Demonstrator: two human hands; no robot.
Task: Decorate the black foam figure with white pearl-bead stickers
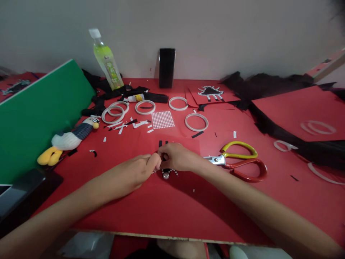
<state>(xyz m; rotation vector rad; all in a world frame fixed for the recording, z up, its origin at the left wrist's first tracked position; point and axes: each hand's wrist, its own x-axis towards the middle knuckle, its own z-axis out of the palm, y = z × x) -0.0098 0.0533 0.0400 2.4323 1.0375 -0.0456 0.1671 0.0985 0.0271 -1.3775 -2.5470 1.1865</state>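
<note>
My left hand (141, 168) and my right hand (176, 157) meet over the middle of the table, fingers closed and fingertips touching. Whatever lies between the fingertips is hidden or too small to name. Under them is a black cutout trimmed with pearl beads, mostly covered; one large pearl (165, 175) shows below the hands, and black strips (160, 143) stick out above. Just beyond lies a sheet of small white pearl stickers (163, 119). To the right of my right hand rest big scissors with one yellow and one red handle (239, 150).
Several tape rolls (196, 122), paper scraps (121, 127) and a small glue bottle (136, 98) lie on the red table (167, 208). A drink bottle (107, 64), a phone (166, 68) and a beaded black cutout (210, 91) are behind. A bird plush (71, 136) and green board (48, 108) stand left.
</note>
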